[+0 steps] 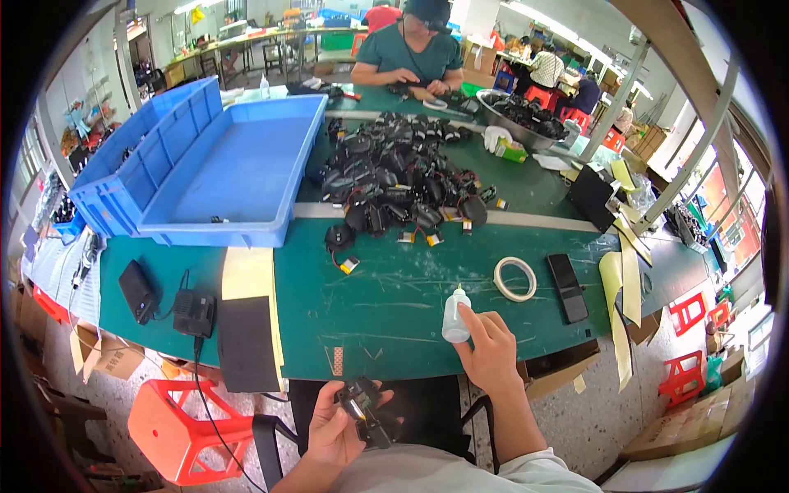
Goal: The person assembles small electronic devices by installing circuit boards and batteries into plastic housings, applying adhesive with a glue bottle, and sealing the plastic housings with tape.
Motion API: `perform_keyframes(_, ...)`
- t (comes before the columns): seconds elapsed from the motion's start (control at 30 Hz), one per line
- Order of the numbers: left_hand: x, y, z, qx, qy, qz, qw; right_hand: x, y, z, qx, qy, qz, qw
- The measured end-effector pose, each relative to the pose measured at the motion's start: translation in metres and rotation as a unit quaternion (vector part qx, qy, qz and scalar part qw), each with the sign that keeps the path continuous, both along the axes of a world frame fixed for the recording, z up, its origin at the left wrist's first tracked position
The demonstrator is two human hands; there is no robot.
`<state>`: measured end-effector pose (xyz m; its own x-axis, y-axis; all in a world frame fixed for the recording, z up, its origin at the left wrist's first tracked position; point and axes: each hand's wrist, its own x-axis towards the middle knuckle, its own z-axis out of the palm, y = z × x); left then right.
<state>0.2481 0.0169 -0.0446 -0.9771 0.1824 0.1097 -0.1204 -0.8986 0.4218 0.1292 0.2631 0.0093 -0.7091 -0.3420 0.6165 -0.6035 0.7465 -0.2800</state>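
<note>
My left hand (331,434) is closed on a small black plastic device (376,431), held near my lap at the table's front edge. A silver and yellow part shows on the device; its exact kind I cannot make out. Farther right, my right hand (496,352) grips a white squeeze bottle (454,322) with its thin nozzle pointing up. The bottle is over the green table (386,304). Beyond both hands lies a heap of similar black devices (390,177), several with wires and small silver and yellow batteries. One device (339,238) sits apart at the heap's near side.
Two blue bins (238,148) stand at the left. A power adapter (195,312) and black box (138,291) lie nearer. Right of the bottle are a tape roll (515,279) and a phone (567,287). A co-worker (419,57) sits opposite, near a metal bowl (526,127).
</note>
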Motion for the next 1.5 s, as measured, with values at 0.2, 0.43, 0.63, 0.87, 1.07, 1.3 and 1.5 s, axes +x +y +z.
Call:
perform_keyframes(0.2,0.005,0.015,0.005,0.032,-0.013,-0.018,0.999,-0.011,0.027,0.003,0.153,-0.037,-0.083,0.984)
perform_keyframes(0.43,-0.034,0.047,0.053,0.028,0.049,0.068,0.996,0.024,0.022,0.005,0.072,0.042,-0.101,0.991)
perform_keyframes(0.63,-0.058,0.078,0.095,0.079,0.109,0.094,0.986,0.076,-0.056,-0.003,-0.567,-0.128,0.213,0.785)
perform_keyframes(0.87,-0.050,0.093,0.077,0.054,0.135,0.159,0.976,0.092,-0.066,-0.016,-0.501,-0.094,0.149,0.847)
perform_keyframes(1.07,-0.030,0.078,0.048,0.044,0.162,0.125,0.978,0.103,-0.060,-0.032,-0.606,-0.144,0.129,0.772)
perform_keyframes(1.3,-0.014,0.050,0.013,-0.103,0.239,0.087,0.962,0.108,-0.019,-0.022,-0.445,-0.223,0.188,0.847)
perform_keyframes(1.5,-0.006,0.032,0.006,-0.228,0.213,0.068,0.948,0.084,-0.009,0.003,-0.332,-0.271,0.172,0.887)
